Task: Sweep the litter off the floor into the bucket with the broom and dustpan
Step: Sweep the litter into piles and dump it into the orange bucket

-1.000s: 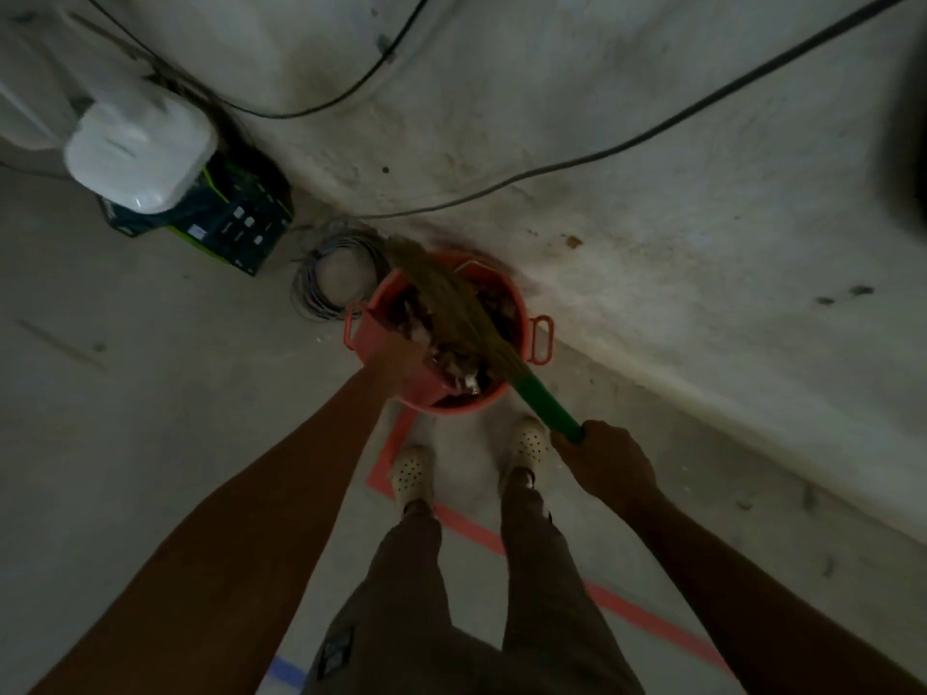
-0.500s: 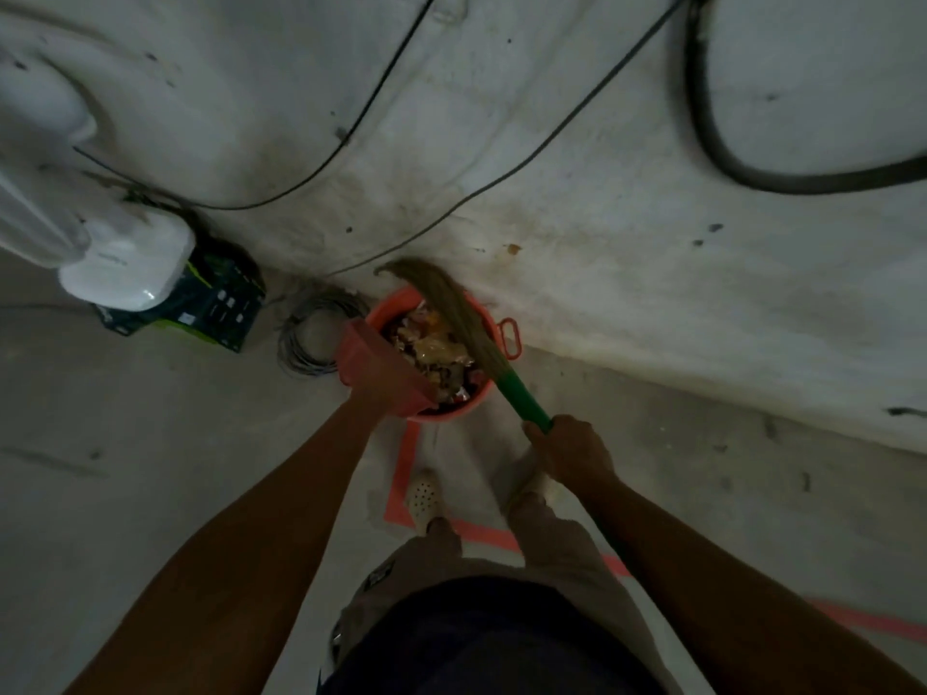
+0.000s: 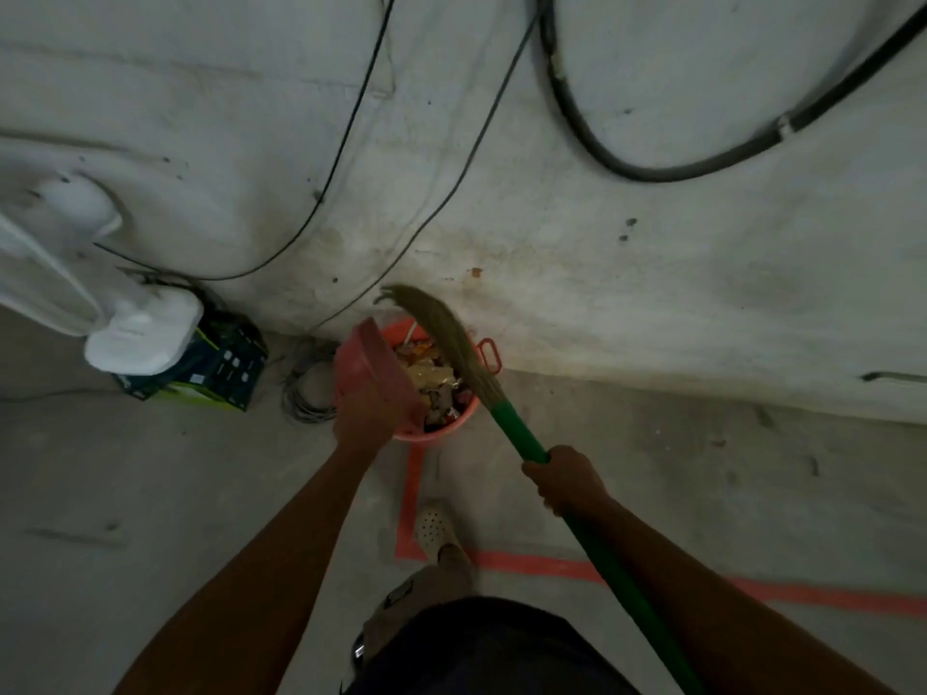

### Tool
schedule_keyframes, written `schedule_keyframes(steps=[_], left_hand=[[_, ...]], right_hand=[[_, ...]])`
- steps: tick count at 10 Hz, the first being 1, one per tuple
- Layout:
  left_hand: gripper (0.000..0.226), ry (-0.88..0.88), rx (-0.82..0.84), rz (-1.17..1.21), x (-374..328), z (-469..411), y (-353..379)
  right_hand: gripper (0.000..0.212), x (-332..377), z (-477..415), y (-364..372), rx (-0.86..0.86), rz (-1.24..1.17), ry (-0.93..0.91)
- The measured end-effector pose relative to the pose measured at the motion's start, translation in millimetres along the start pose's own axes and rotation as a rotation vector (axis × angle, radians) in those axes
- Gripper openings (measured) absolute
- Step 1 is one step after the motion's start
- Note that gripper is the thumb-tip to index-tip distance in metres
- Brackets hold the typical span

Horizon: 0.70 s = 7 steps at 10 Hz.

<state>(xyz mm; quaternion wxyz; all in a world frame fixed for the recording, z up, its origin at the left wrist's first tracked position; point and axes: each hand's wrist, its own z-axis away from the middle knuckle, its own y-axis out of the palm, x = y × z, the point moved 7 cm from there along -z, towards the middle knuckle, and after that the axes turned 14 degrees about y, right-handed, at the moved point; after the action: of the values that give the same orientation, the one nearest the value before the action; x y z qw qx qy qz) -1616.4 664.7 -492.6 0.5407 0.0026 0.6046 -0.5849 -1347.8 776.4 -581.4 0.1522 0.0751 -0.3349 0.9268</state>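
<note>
An orange bucket stands on the floor against the wall, holding mixed litter. My left hand grips a pink dustpan, which is tipped up over the bucket's left rim. My right hand grips the green handle of the broom. The broom's straw head lies across the right side of the bucket, and its tip reaches the wall.
A coil of grey wire lies left of the bucket. Further left, a white container sits on a dark green box. Cables and a thick black hose hang on the wall. Orange tape lines mark the floor by my shoe.
The dustpan has tilted up steeply over the bucket's left rim. My right hand has slid back along the broom handle, away from the bucket. The view has pulled back and up.
</note>
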Motion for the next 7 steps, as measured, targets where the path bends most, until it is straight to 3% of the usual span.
schedule_keyframes(steps=[1,3,4,6,7], left_hand=[[0.104,0.193,-0.094,-0.086,24,3,27],[0.053,0.234,0.116,-0.355,-39,80,58],[0.037,0.241,0.181,-0.373,-52,106,73],[0.045,0.503,0.172,-0.352,-67,116,107],[0.034,0.578,0.211,-0.318,-110,153,100]], right_hand=[[0.027,-35,23,-1,0.086,-0.177,0.017],[0.021,-105,70,-17,0.165,-0.477,-0.016],[0.017,-141,90,-27,0.151,-0.563,0.009],[0.007,-200,125,-35,0.088,-0.709,0.098],[0.009,-222,139,-35,0.060,-0.794,0.128]])
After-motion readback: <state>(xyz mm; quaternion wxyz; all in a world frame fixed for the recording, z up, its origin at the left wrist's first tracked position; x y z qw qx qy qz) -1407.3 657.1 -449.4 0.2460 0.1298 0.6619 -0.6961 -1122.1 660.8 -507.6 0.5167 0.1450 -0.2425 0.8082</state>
